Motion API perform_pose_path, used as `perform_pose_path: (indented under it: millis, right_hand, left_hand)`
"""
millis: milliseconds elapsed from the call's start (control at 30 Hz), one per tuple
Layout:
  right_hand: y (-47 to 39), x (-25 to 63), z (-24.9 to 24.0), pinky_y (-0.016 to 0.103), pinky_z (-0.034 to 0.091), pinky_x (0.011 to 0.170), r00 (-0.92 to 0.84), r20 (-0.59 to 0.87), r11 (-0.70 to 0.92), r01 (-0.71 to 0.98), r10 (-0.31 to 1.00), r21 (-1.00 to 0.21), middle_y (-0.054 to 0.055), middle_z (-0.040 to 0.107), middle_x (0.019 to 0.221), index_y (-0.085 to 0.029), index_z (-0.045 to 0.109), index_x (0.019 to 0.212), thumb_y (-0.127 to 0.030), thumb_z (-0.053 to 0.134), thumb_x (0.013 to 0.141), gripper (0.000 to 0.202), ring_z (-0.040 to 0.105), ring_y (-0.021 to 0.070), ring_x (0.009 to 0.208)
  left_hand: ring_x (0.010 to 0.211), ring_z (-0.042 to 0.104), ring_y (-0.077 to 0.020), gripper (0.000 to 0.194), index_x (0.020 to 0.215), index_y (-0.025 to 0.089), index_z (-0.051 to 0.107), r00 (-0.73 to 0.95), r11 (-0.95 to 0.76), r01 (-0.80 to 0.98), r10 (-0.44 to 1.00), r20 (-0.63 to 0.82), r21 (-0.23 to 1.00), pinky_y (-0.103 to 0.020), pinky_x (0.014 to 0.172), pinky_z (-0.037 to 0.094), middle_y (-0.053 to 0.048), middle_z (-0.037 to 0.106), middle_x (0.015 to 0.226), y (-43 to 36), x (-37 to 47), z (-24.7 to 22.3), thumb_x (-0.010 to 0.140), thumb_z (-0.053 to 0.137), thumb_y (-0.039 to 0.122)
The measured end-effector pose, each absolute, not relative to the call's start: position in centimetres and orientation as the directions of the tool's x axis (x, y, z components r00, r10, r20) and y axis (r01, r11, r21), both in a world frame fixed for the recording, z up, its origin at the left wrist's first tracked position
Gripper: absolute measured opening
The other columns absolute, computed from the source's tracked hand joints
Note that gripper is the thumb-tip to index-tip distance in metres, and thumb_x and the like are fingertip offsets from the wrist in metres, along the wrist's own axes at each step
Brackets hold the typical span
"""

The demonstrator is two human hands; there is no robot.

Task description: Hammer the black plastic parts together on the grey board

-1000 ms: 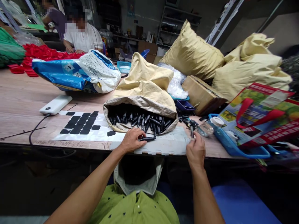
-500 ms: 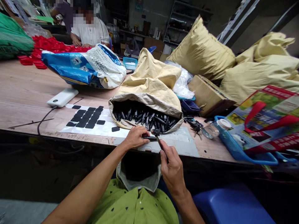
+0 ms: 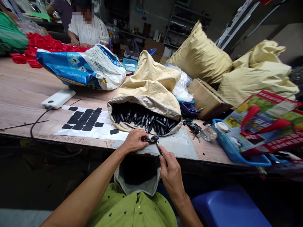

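Observation:
My left hand [image 3: 135, 140] rests at the table's front edge, its fingers closed on a slim black tube-like part [image 3: 147, 140]. Against the right end of that part is the dark head of a small hammer [image 3: 155, 138]. My right hand [image 3: 170, 167] grips the hammer by its metal handle, just off the edge. Directly behind both hands lies a beige cloth sack [image 3: 148, 86] with its mouth toward me, full of similar black parts [image 3: 148, 121]. A grey board [image 3: 182, 143] lies under the work. Below my hands, an open grey bag mouth [image 3: 137, 186] sits at my lap.
Left are black rounded squares [image 3: 82, 119] on a white sheet [image 3: 106, 134], a white power bank [image 3: 58, 98] and a blue-white sack [image 3: 80, 67]. Right are keys [image 3: 196, 129], a clear jar [image 3: 208, 134], a blue basket [image 3: 227, 145] and a printed bag [image 3: 265, 126]. Another person [image 3: 87, 30] sits across.
The hammer head has tipped down and left, onto the black part's end. My right hand has lowered slightly. The whole view has shifted a little.

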State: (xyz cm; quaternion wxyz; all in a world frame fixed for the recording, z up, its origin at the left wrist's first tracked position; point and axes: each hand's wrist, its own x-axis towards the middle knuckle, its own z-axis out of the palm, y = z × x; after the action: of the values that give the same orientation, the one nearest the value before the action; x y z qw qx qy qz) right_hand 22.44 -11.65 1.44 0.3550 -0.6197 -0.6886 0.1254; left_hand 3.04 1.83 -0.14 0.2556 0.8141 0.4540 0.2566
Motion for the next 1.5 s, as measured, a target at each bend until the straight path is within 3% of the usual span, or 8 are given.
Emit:
perform_pose_path:
  millis: [167, 267, 467, 600, 767, 867, 1133, 1500]
  right_hand:
    - [-10.9, 24.7, 2.6, 0.035, 0.050, 0.100, 0.174, 0.446, 0.145, 0.791, 0.878, -0.594, 0.009, 0.068, 0.116, -0.024, 0.060, 0.141, -0.029, 0.045, 0.102, 0.042, 0.065, 0.0209, 0.105]
    - [-9.8, 28.0, 3.6, 0.037, 0.048, 0.102, 0.345, 0.438, -0.074, 0.847, 0.830, -0.526, 0.011, 0.067, 0.123, -0.024, 0.061, 0.141, -0.027, 0.044, 0.099, 0.045, 0.063, 0.0242, 0.112]
    - [-6.6, 34.1, 4.3, 0.042, 0.050, 0.090, 0.665, 0.075, -0.625, 0.729, 0.743, -0.277, 0.014, 0.063, 0.124, -0.031, 0.058, 0.145, -0.024, 0.045, 0.096, 0.051, 0.064, 0.0317, 0.109]
    - [-4.2, 34.9, 3.8, 0.046, 0.049, 0.093, 0.649, 0.053, -0.638, 0.757, 0.759, -0.141, 0.015, 0.062, 0.125, -0.031, 0.059, 0.144, -0.022, 0.044, 0.095, 0.052, 0.057, 0.0357, 0.119]
    - [-2.5, 33.7, 2.5, 0.046, 0.051, 0.090, 0.636, 0.139, -0.619, 0.771, 0.759, -0.147, 0.017, 0.060, 0.125, -0.027, 0.056, 0.144, -0.023, 0.043, 0.095, 0.051, 0.059, 0.0338, 0.115]
    - [-2.5, 33.4, 1.5, 0.044, 0.052, 0.086, 0.611, 0.212, -0.602, 0.791, 0.763, -0.112, 0.017, 0.060, 0.121, -0.026, 0.055, 0.144, -0.023, 0.041, 0.096, 0.050, 0.059, 0.0338, 0.112]
    - [-2.5, 33.5, 0.7, 0.042, 0.052, 0.079, 0.524, 0.287, -0.548, 0.837, 0.801, 0.001, 0.019, 0.059, 0.114, -0.018, 0.056, 0.138, -0.021, 0.036, 0.098, 0.045, 0.060, 0.0336, 0.104]
    - [-2.5, 33.3, 0.8, 0.040, 0.050, 0.083, 0.527, 0.273, -0.551, 0.834, 0.805, 0.013, 0.017, 0.059, 0.116, -0.018, 0.052, 0.140, -0.020, 0.036, 0.099, 0.044, 0.058, 0.0317, 0.105]
  left_hand:
    - [0.091, 0.057, -0.0219, 0.017, 0.092, 0.024, 0.075, 0.479, -0.485, 0.628, 0.857, 0.189, 0.608, -0.034, 0.087, 0.042, 0.000, 0.069, 0.087, 1.7, 3.0, 0.1, 0.076, 0.077, 0.028]
    - [0.092, 0.056, -0.0221, 0.015, 0.095, 0.024, 0.073, 0.502, -0.508, 0.614, 0.842, 0.197, 0.604, -0.035, 0.087, 0.040, -0.002, 0.070, 0.090, 1.8, 2.9, -0.1, 0.086, 0.069, 0.035]
    - [0.081, 0.054, -0.0186, 0.047, 0.072, 0.019, 0.061, 0.455, -0.416, 0.428, 0.866, 0.206, 0.802, -0.031, 0.080, 0.039, -0.001, 0.063, 0.077, 2.3, 2.4, -0.1, 0.103, 0.036, 0.044]
    - [0.079, 0.055, -0.0176, 0.051, 0.071, 0.019, 0.056, 0.336, -0.267, 0.213, 0.923, 0.186, 0.940, -0.029, 0.078, 0.040, -0.001, 0.061, 0.077, 2.2, 2.0, 0.0, 0.104, 0.033, 0.050]
    - [0.074, 0.050, -0.0153, 0.050, 0.071, 0.017, 0.059, 0.294, -0.206, 0.082, 0.940, 0.174, 0.975, -0.028, 0.074, 0.038, 0.000, 0.060, 0.074, 2.3, 2.0, -0.2, 0.101, 0.042, 0.053]
    - [0.067, 0.048, -0.0127, 0.038, 0.092, 0.017, 0.064, 0.252, -0.102, -0.127, 0.959, 0.132, 0.987, -0.026, 0.067, 0.037, 0.001, 0.063, 0.073, 2.8, 2.0, -0.4, 0.091, 0.062, 0.054]
    - [0.060, 0.057, -0.0096, 0.045, 0.117, 0.011, 0.067, 0.210, 0.171, -0.692, 0.977, -0.032, 0.702, -0.021, 0.058, 0.043, -0.006, 0.073, 0.085, 1.7, 0.8, 0.6, 0.083, 0.079, 0.038]
    - [0.067, 0.064, -0.0161, 0.025, 0.110, 0.010, 0.072, 0.484, 0.493, -0.784, 0.866, -0.125, 0.378, -0.029, 0.067, 0.052, -0.011, 0.077, 0.093, -2.2, 3.0, 0.7, 0.094, 0.065, 0.029]
